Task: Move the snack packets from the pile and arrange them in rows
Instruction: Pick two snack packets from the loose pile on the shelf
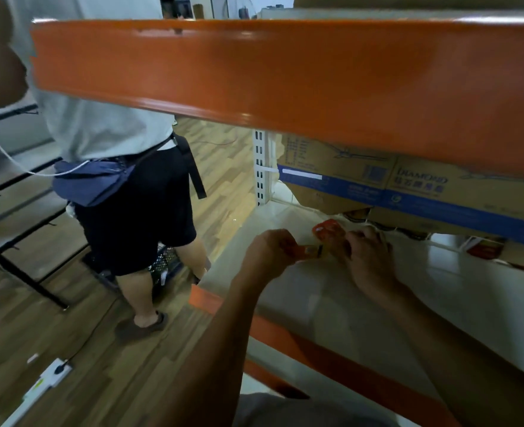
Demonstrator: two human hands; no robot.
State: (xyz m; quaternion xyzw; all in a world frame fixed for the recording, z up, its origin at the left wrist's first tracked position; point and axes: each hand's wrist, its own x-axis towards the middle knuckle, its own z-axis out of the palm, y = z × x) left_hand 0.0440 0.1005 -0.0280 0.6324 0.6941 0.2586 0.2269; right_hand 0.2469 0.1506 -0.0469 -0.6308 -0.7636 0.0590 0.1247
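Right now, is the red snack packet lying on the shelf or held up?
Held up: the left hand pinches the red snack packet above the shelf.

cardboard box (458, 186) under the orange shelf beam: "DIAMOND" in blue | smaller blue print beneath: too blurred to read | no other legible text

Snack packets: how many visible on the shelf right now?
3: one held by left hand, one by right hand, one farther right; more may be hidden behind the cardboard box.

orange beam (285, 72) overhead | cardboard box (408, 183) beneath | bystander (116, 134) left
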